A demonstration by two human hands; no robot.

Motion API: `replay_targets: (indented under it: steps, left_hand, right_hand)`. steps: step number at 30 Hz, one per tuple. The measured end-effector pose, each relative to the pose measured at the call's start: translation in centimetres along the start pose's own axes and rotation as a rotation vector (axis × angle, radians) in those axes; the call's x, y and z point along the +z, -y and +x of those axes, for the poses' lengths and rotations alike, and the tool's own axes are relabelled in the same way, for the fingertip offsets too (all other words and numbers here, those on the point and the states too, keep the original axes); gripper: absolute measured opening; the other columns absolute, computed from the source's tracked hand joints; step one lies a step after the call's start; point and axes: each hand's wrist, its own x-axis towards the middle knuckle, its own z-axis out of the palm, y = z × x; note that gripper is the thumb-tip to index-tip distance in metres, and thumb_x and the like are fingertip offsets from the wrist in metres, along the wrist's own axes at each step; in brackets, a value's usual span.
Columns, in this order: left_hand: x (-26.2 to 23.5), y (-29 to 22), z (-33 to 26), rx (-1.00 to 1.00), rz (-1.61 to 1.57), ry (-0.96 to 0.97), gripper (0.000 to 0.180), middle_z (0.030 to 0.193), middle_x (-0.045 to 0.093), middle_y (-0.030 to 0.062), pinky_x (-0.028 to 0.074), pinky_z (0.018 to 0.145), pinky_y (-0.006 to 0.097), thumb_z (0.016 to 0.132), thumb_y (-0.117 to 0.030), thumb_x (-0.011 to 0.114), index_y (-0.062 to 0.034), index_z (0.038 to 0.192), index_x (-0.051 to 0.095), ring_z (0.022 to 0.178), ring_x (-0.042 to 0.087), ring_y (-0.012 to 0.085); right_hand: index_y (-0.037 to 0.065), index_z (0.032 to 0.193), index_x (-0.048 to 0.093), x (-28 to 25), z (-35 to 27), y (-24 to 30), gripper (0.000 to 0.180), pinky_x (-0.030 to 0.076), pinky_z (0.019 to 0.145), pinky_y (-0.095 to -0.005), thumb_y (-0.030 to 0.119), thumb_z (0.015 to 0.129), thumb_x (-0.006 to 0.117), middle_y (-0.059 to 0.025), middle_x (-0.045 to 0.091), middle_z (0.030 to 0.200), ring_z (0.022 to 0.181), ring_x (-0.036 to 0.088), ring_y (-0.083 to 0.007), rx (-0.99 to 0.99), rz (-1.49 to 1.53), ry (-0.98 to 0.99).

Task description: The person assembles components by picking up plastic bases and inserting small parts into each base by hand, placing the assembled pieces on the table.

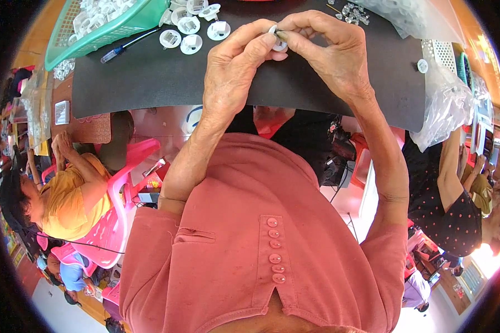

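Observation:
Over the dark work mat [166,77], my left hand [228,72] grips a small white round plastic part [279,45] between thumb and fingers. My right hand [334,58] meets it from the other side, its thumb and forefinger pinched together at the part's upper edge. A small dark sliver shows at that pinch, too tiny to name. Just left of my hands lie several white round plastic parts [191,44] of the same look. A screwdriver [129,46] with a blue, clear handle rests further left.
A green basket [55,47] full of white parts stands at the far left. Small clear pieces [354,14] lie at the back right, near clear plastic bags [447,105]. One white round piece [422,66] sits by the right edge. Co-workers [75,194] sit on both sides.

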Motion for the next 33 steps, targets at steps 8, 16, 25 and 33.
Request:
replay_targets:
  steps: [8, 16, 25, 33]
  left_hand:
    - [-0.2, -0.1, 0.1, -0.046, -0.246, 0.03, 0.024, 0.101, 0.062, 0.0127, 0.054, 0.081, 0.031, 0.091, -0.009, 0.055, 0.0051, 0.11, 0.059, 0.089, 0.063, 0.0186]
    - [-0.3, -0.2, 0.2, -0.056, -0.304, 0.053, 0.024, 0.101, 0.062, 0.0127, 0.054, 0.081, 0.033, 0.091, -0.01, 0.055, 0.006, 0.109, 0.059, 0.091, 0.062, 0.0194]
    - [0.0, -0.3, -0.1, -0.05, -0.225, 0.009, 0.024, 0.099, 0.063, 0.0111, 0.053, 0.081, 0.029, 0.091, -0.011, 0.057, 0.0041, 0.11, 0.06, 0.087, 0.063, 0.0177]
    - [0.0, 0.1, -0.3, -0.026, -0.066, -0.026, 0.023, 0.094, 0.065, 0.0076, 0.051, 0.077, 0.024, 0.09, -0.011, 0.058, 0.0009, 0.11, 0.062, 0.082, 0.064, 0.0139]
  right_hand:
    - [0.003, 0.085, 0.066, 0.3, 0.0, 0.2, 0.007, 0.048, 0.061, -0.0231, 0.006, 0.079, 0.066, -0.0021, 0.063, 0.074, 0.065, 0.058, -0.0077, 0.018, -0.064, -0.021]
    - [0.002, 0.09, 0.063, 0.1, -0.1, -0.2, 0.011, 0.045, 0.063, -0.0225, 0.011, 0.084, 0.064, -0.0009, 0.061, 0.075, 0.068, 0.054, -0.0074, 0.079, -0.045, -0.004]
    - [0.002, 0.089, 0.063, 0.0, 0.2, 0.6, 0.01, 0.045, 0.063, -0.0245, 0.01, 0.084, 0.063, -0.0024, 0.061, 0.075, 0.066, 0.055, -0.01, 0.071, -0.106, 0.033]
    - [0.0, 0.08, 0.059, -0.7, 1.5, 4.0, 0.004, 0.048, 0.065, -0.0286, 0.003, 0.082, 0.06, -0.0099, 0.062, 0.078, 0.072, 0.061, -0.0192, 0.203, -0.156, 0.13]
